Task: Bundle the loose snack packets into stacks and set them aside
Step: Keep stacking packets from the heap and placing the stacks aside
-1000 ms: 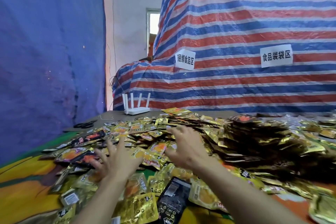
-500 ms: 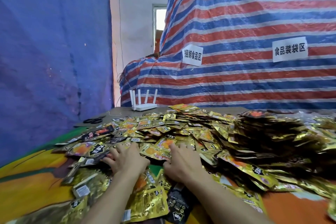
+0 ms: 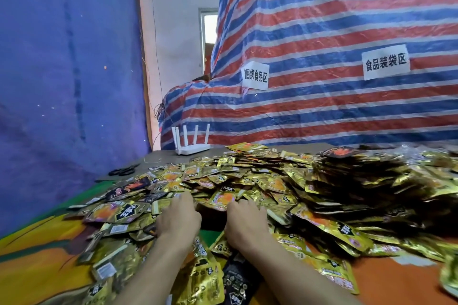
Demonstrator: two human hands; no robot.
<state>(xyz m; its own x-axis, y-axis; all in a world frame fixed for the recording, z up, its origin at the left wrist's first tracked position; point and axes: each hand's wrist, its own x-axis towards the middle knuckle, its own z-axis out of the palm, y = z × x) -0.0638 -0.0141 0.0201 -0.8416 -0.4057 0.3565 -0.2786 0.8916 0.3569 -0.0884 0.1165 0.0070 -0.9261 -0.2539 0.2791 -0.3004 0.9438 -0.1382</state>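
Most of table (image 3: 163, 156) was covered by loose snack packets (image 3: 247, 176), heaped high at right. No finished stack was seen set aside; nearly all work was left. Left hand (image 3: 178, 218) and right hand (image 3: 245, 221) were laid flat on near packets, apart, nothing clamped.

Reading "捆绑食品区" on the first paper sign (image 3: 255, 76) and "食品装袋区" on the second paper sign (image 3: 385, 62), both hanging on the striped tarp (image 3: 322, 20). Not making out blurred print on snack packets (image 3: 223, 199).

White four-antenna router (image 3: 192, 147), black scissors (image 3: 123, 171) to its left, striped tarp (image 3: 322, 20) with two paper signs (image 3: 255, 76) behind.
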